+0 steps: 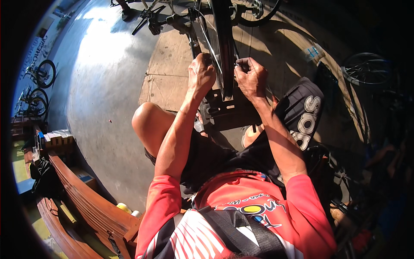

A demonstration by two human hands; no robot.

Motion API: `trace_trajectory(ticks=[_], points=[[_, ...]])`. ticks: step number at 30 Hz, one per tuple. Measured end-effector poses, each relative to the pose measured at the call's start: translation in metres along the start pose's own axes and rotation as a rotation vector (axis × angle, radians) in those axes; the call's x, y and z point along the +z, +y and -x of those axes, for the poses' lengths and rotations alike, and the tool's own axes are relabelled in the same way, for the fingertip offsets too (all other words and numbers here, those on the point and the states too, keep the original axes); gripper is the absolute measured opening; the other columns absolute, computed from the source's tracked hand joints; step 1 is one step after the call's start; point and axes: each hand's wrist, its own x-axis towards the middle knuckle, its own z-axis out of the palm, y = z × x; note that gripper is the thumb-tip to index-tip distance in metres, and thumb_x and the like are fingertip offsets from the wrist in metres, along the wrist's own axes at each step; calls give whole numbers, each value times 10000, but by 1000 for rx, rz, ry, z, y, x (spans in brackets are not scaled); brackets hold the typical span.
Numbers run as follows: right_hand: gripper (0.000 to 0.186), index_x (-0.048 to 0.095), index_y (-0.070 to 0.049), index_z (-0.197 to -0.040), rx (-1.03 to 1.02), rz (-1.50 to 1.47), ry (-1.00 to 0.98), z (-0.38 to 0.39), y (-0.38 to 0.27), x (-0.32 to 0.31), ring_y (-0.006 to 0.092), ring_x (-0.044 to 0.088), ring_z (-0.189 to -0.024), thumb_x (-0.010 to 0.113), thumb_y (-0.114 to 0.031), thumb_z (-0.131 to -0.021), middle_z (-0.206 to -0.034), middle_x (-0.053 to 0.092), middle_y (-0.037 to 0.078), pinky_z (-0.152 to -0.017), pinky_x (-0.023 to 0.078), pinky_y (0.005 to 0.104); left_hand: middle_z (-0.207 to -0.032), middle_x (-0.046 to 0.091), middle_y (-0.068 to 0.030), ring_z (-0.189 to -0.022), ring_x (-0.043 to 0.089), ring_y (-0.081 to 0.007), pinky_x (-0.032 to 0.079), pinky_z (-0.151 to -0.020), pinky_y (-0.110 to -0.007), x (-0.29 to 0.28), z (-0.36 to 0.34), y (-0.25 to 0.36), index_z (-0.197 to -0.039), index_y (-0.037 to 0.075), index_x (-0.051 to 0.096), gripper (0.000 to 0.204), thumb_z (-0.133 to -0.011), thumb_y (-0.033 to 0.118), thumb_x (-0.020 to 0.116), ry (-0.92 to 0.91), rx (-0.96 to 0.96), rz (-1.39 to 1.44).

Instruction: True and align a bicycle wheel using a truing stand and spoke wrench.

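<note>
A bicycle wheel with a dark tyre stands edge-on between my two hands, in front of my knees. On its left side, my left hand is closed, with the fingers curled by the dark frame part beside the wheel. What lies in its fingers is hidden. To the wheel's right, my right hand is closed in a pinch at a small dark part close to the wheel's side, too small to name. Below the tyre is a black slotted stand base.
Flattened cardboard lies on the grey floor. A wooden bench curves along the lower left, with small boxes by it. A loose wheel is at the far right. Parked bicycles stand at the left.
</note>
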Motion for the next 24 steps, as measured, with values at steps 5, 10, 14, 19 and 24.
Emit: trace_trajectory(ticks=[5,10,14,19,24], points=[[107,697,11,-917,-102,24,4,-1,2,0,54,606,-617,674,-68,-849,-701,680,33,-566,485,240,-964,690,-290,-953,679,-463,546,-829,-478,0,-1,-1,-1072,-53,632,283,-832,71,547,-15,-3,18],[112,703,4,-929,-72,22,10,-1,0,0,55,611,-619,681,-60,-840,-710,687,39,-564,486,238,-969,698,-279,-953,686,-450,550,-835,-469,-1,-1,0,-1071,-53,633,269,-836,60,566,-23,-16,0],[138,718,0,-891,-55,69,17,0,-3,-2,162,733,-701,695,-92,-791,-743,738,106,-660,558,297,-967,702,-271,-948,692,-436,553,-839,-459,0,-1,-1,-1064,-52,633,251,-843,58,588,-26,-28,58],[130,720,-4,-883,39,12,-3,-1,-1,0,163,734,-701,702,-93,-789,-735,737,101,-660,559,300,-974,702,-267,-954,691,-431,552,-835,-456,3,-4,-5,-1073,-51,630,254,-848,65,604,-32,-45,15],[120,719,-4,-867,-18,-20,10,-2,1,0,152,728,-693,707,-93,-787,-730,733,95,-653,553,293,-975,699,-271,-950,687,-436,550,-828,-460,3,-2,-6,-1082,-48,628,262,-856,82,611,-28,-19,22]])
